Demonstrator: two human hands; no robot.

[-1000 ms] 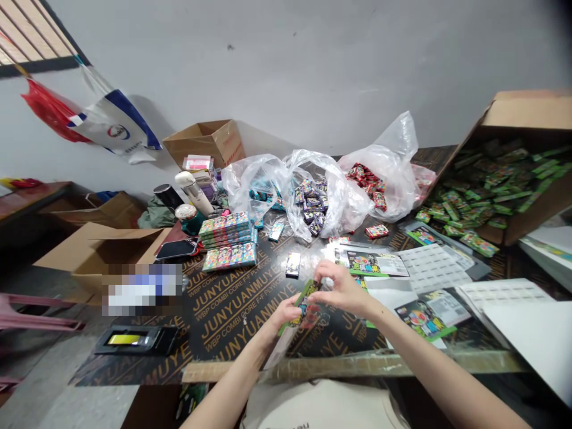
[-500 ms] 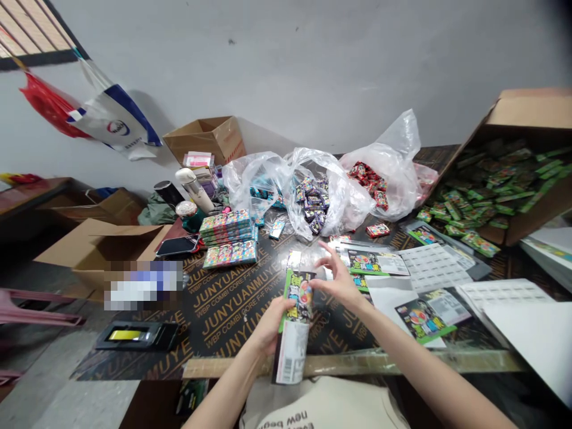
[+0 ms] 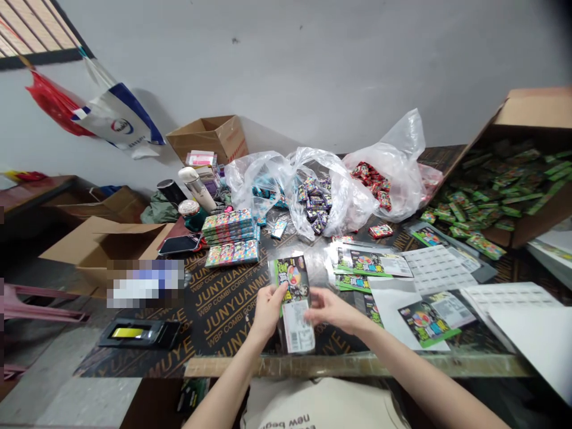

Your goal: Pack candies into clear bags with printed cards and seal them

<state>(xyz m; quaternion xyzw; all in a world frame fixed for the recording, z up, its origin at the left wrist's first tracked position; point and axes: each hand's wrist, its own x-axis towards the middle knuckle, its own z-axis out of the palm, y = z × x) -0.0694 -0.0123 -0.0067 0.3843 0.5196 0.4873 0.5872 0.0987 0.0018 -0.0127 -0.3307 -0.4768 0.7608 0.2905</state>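
Observation:
A flat printed candy pouch, black and green with a white label panel at its lower end, is held upright above the table's front part. My left hand grips its left edge, thumb across the front. At the right edge is my right hand, with its fingers curled in and closed on the pouch's side. More pouches of the same print lie just right of my hands. Behind them, clear plastic bags hold small purple candy packets, red packets and blue packets.
A tilted carton at the right spills green packets. Stacked candy strips, a phone and bottles stand left of centre. Label sheets and a black tape-like holder flank the work spot. An open carton is at left.
The pouch has moved up and away from my body and shows its front more squarely. My right hand has moved down along its edge, its raised index finger now curled in.

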